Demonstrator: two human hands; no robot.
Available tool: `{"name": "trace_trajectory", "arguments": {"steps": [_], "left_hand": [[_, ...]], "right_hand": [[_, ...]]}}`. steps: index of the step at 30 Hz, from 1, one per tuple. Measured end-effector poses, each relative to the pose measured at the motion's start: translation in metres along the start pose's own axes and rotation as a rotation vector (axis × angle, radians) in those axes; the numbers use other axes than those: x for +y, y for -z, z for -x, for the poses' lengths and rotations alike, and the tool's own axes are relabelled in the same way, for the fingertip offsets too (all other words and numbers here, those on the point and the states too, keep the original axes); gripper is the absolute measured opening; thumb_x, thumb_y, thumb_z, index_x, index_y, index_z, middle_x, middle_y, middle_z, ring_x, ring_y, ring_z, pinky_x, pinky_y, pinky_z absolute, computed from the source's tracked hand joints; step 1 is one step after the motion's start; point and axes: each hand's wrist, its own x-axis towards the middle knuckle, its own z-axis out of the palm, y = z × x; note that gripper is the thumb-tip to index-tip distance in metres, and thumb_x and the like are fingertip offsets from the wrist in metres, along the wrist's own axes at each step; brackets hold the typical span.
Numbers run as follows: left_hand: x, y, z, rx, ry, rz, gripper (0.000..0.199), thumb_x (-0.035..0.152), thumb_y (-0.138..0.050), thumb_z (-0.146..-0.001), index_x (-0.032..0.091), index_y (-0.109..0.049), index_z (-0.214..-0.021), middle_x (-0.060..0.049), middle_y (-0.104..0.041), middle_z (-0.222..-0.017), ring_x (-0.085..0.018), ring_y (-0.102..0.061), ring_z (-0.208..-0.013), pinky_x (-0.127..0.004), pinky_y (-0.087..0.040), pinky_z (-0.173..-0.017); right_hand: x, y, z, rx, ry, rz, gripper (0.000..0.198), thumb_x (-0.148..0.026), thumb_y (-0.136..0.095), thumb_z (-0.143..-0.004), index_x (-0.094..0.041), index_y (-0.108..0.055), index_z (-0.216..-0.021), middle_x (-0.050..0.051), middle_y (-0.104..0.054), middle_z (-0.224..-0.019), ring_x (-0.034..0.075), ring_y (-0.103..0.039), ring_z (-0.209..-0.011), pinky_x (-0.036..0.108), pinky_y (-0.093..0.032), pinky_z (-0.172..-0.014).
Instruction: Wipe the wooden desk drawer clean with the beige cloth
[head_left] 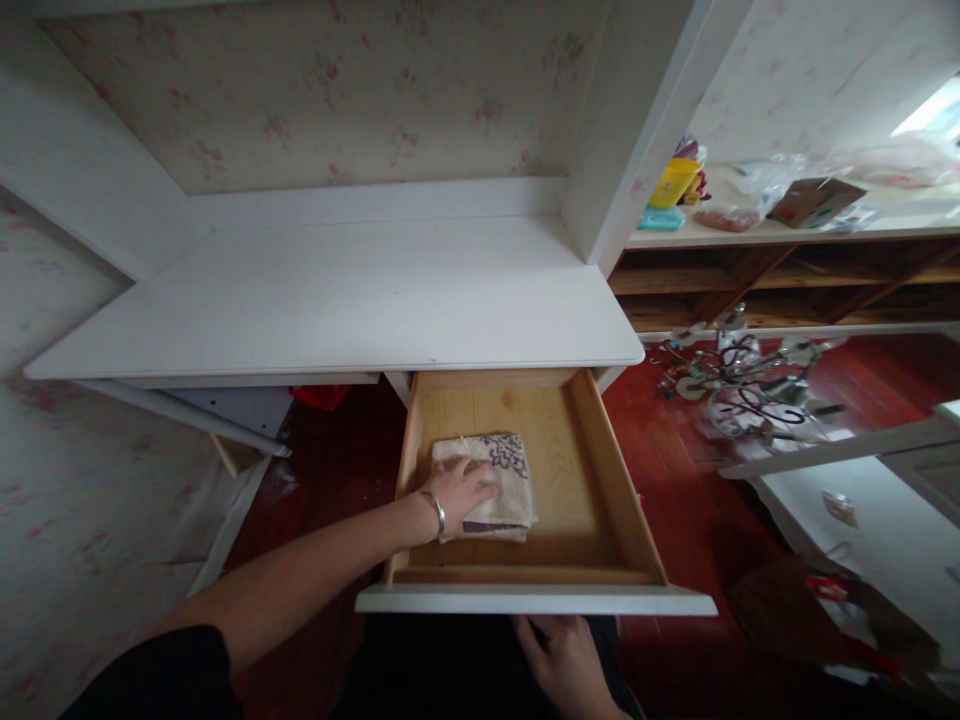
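A folded beige towel (511, 488) with a dark floral pattern near one corner lies in the left half of an open wooden drawer (574, 470). My left hand (463, 488), with a silver bangle at the wrist, rests palm down on the towel, fingers spread. Below the white drawer front (536, 601) is my right hand (562, 655). Its thumb side shows, but the front edge hides the fingertips, so what they touch cannot be made out.
The drawer extends from a white desk (360, 290). To the right, a metal chandelier (757, 385) lies on the red wood floor (682, 480). A low shelf unit (780, 235) carries a yellow container (673, 183) and a cardboard box (816, 202). A bag (795, 610) sits at lower right.
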Motion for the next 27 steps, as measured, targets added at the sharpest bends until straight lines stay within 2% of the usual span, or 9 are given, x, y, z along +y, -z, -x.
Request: {"name": "trace_trajectory", "arguments": {"steps": [5,9,12,16,20,24,27], "left_hand": [[-0.053,0.007,-0.016,-0.019,0.139,0.015,0.095,0.022,-0.07,-0.059,0.039,-0.027,-0.141,0.0,-0.006,-0.158,-0.035,-0.017,-0.139,-0.068,-0.03,-0.098],[-0.071,0.015,-0.043,-0.041,0.155,0.047,0.096,0.027,-0.071,-0.06,0.043,-0.024,-0.142,0.004,-0.001,-0.159,-0.034,-0.011,-0.142,-0.071,-0.023,-0.101],[-0.062,0.022,-0.066,-0.004,0.15,0.05,0.092,0.032,-0.07,-0.063,0.045,-0.024,-0.141,0.006,-0.003,-0.158,-0.034,-0.01,-0.142,-0.073,-0.021,-0.1],[-0.036,0.035,-0.104,0.036,0.122,0.054,0.091,0.038,-0.072,-0.063,0.048,-0.025,-0.14,0.005,-0.006,-0.158,-0.034,-0.011,-0.141,-0.072,-0.021,-0.1],[-0.01,0.054,-0.137,0.026,0.062,0.055,0.088,0.039,-0.071,-0.063,0.049,-0.028,-0.139,0.005,-0.01,-0.158,-0.037,-0.015,-0.139,-0.071,-0.025,-0.099],[0.01,0.068,-0.149,0.011,0.007,0.041,0.081,0.041,-0.069,-0.065,0.048,-0.033,-0.138,0.003,-0.016,-0.157,-0.038,-0.025,-0.133,-0.068,-0.031,-0.096],[0.024,0.064,-0.141,0.017,-0.013,0.032,0.079,0.043,-0.068,-0.066,0.047,-0.035,-0.137,0.0,-0.022,-0.154,-0.039,-0.03,-0.128,-0.067,-0.034,-0.093]], "right_hand": [[0.001,-0.001,0.003,-0.006,0.016,0.077,0.05,-0.04,-0.03,-0.098,-0.022,-0.074,-0.081,0.007,-0.074,-0.081,0.021,-0.07,-0.079,0.025,-0.047,-0.073],[0.003,-0.004,0.004,0.01,0.033,0.098,0.049,-0.04,-0.031,-0.098,-0.022,-0.074,-0.08,0.007,-0.074,-0.08,0.02,-0.07,-0.078,0.024,-0.047,-0.071],[0.006,-0.007,0.003,0.044,0.045,0.077,0.048,-0.041,-0.034,-0.098,-0.022,-0.074,-0.079,0.007,-0.074,-0.078,0.019,-0.07,-0.075,0.022,-0.047,-0.071],[0.005,-0.009,0.003,0.075,0.061,0.08,0.046,-0.037,-0.036,-0.098,-0.022,-0.073,-0.075,0.006,-0.073,-0.074,0.018,-0.07,-0.071,0.022,-0.045,-0.068],[0.001,-0.006,0.003,0.11,0.085,0.115,0.042,-0.03,-0.037,-0.095,-0.021,-0.072,-0.074,0.004,-0.073,-0.072,0.019,-0.07,-0.07,0.023,-0.044,-0.065],[-0.002,-0.005,0.003,0.133,0.075,0.142,0.038,-0.026,-0.04,-0.093,-0.022,-0.071,-0.071,0.003,-0.072,-0.07,0.019,-0.069,-0.067,0.024,-0.042,-0.062],[-0.001,-0.007,0.003,0.134,0.068,0.143,0.036,-0.024,-0.043,-0.092,-0.022,-0.071,-0.069,0.002,-0.072,-0.067,0.019,-0.069,-0.064,0.023,-0.041,-0.062]]}}
